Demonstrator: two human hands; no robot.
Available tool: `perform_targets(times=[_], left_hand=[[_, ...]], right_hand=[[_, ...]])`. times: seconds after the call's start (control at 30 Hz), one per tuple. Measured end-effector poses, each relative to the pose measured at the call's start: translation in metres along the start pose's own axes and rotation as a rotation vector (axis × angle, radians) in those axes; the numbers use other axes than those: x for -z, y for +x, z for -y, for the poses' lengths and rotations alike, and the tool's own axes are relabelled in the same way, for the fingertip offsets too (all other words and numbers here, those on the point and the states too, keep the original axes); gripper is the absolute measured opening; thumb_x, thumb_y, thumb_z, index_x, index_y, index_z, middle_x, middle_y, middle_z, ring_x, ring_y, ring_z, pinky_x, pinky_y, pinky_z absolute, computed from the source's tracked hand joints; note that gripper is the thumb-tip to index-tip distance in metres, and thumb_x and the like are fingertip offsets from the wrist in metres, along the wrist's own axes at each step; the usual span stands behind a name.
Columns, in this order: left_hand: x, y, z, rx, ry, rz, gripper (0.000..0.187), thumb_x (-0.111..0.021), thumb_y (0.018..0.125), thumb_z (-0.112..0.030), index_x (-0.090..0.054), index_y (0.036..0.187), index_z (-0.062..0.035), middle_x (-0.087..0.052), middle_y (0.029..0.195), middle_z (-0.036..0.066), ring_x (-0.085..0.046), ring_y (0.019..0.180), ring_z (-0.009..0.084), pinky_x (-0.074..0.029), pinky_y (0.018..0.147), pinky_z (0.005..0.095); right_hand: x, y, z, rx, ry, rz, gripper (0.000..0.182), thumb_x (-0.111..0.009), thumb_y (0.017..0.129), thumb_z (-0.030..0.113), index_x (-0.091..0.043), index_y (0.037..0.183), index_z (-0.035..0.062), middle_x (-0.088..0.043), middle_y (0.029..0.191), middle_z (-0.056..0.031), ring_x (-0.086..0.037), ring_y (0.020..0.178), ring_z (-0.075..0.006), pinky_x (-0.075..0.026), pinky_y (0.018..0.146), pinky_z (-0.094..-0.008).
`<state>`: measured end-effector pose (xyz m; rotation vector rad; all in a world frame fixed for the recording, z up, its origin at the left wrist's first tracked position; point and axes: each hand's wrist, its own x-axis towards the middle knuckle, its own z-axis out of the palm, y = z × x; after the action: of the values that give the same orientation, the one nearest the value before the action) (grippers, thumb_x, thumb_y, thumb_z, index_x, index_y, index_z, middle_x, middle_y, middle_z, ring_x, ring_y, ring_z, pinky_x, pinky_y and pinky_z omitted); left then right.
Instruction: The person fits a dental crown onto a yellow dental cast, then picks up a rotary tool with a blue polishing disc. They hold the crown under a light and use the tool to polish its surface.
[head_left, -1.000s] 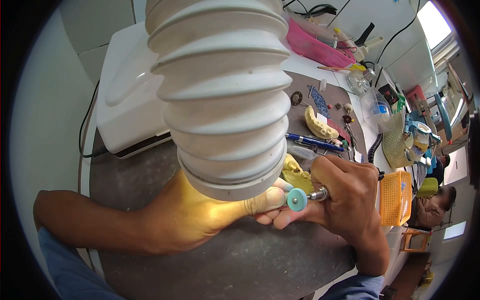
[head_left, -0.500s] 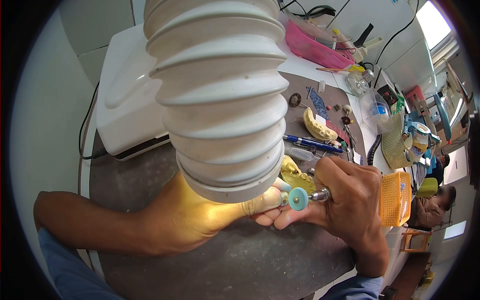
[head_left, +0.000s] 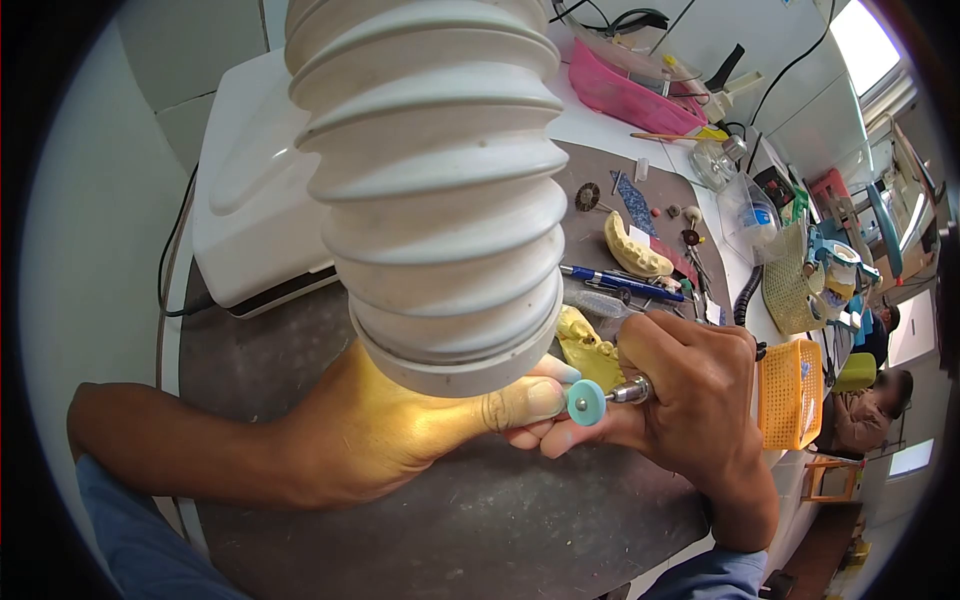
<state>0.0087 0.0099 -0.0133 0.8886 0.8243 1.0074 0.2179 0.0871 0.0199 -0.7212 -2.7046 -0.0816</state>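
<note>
My right hand (head_left: 695, 395) is closed around a rotary handpiece (head_left: 632, 390), its metal nose pointing left. On its tip sits a round turquoise grinding disc (head_left: 586, 403). My left hand (head_left: 430, 425) is closed in a pinch, thumb and fingertips right beside the disc. The tiny tooth-sized piece in that pinch is largely hidden behind the disc and thumb. The fingertips of both hands meet below the disc. Just behind them a yellow dental cast (head_left: 588, 350) lies on the dark mat (head_left: 450, 540).
A ribbed white hose (head_left: 440, 200) hangs over the left hand, blocking the view behind it. Further back lie a cream dental cast (head_left: 635, 250), a blue pen (head_left: 620, 283) and small burs. An orange basket (head_left: 790, 395) stands at the right, a pink tray (head_left: 630, 95) at the back.
The handpiece and disc have shifted slightly left, and the disc now covers the small piece seen earlier at the left fingertips. The left hand has barely moved.
</note>
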Motion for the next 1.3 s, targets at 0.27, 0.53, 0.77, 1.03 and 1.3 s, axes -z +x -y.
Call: perform_targets(times=[0.27, 0.53, 0.77, 1.03, 1.3], left_hand=[[0.0019, -0.0001, 0.006, -0.036, -0.026, -0.01, 0.017, -0.062, 0.095, -0.004, -0.064, 0.109, 0.004, -0.066, 0.096, 0.012, -0.062, 0.085, 0.0155, -0.052, 0.078, 0.0286], [0.0004, -0.0004, 0.0014, -0.02, -0.025, 0.004, 0.016, -0.061, 0.095, -0.005, -0.064, 0.108, 0.0035, -0.066, 0.094, 0.011, -0.062, 0.084, 0.015, -0.052, 0.077, 0.0282], [0.0001, -0.0006, 0.001, -0.021, -0.011, 0.003, 0.017, -0.061, 0.096, -0.006, -0.064, 0.109, 0.0034, -0.066, 0.095, 0.011, -0.062, 0.084, 0.0147, -0.052, 0.077, 0.0283], [0.0002, 0.0002, 0.002, -0.011, -0.009, -0.005, 0.019, -0.06, 0.096, -0.006, -0.064, 0.111, 0.0042, -0.067, 0.096, 0.011, -0.062, 0.085, 0.0147, -0.052, 0.078, 0.028], [0.0004, -0.0005, 0.0004, -0.004, -0.009, 0.019, 0.018, -0.06, 0.096, -0.005, -0.063, 0.112, 0.0038, -0.067, 0.095, 0.012, -0.062, 0.085, 0.0146, -0.052, 0.078, 0.0277]], right_hand=[[0.0038, 0.0004, 0.001, -0.038, -0.032, 0.019, 0.068, -0.077, 0.058, 0.07, -0.045, 0.059, 0.0096, -0.042, 0.049, 0.0013, -0.049, 0.039, -0.0142, -0.039, 0.039, -0.0295], [0.0013, 0.0004, 0.0, 0.001, -0.003, -0.003, 0.067, -0.077, 0.058, 0.069, -0.047, 0.061, 0.0087, -0.043, 0.05, 0.001, -0.05, 0.04, -0.0148, -0.039, 0.039, -0.0294], [0.0001, 0.0013, -0.0008, 0.013, 0.008, 0.0, 0.068, -0.077, 0.059, 0.07, -0.046, 0.06, 0.0087, -0.042, 0.049, 0.001, -0.049, 0.039, -0.0144, -0.039, 0.038, -0.0298], [0.0019, 0.0016, 0.0003, -0.025, 0.006, 0.005, 0.068, -0.077, 0.058, 0.069, -0.045, 0.059, 0.0092, -0.04, 0.049, 0.0013, -0.047, 0.039, -0.0139, -0.038, 0.038, -0.0297], [0.0021, -0.0003, -0.0006, 0.013, 0.015, -0.004, 0.066, -0.078, 0.058, 0.067, -0.049, 0.063, 0.0083, -0.042, 0.051, 0.001, -0.05, 0.041, -0.015, -0.04, 0.039, -0.0301]])
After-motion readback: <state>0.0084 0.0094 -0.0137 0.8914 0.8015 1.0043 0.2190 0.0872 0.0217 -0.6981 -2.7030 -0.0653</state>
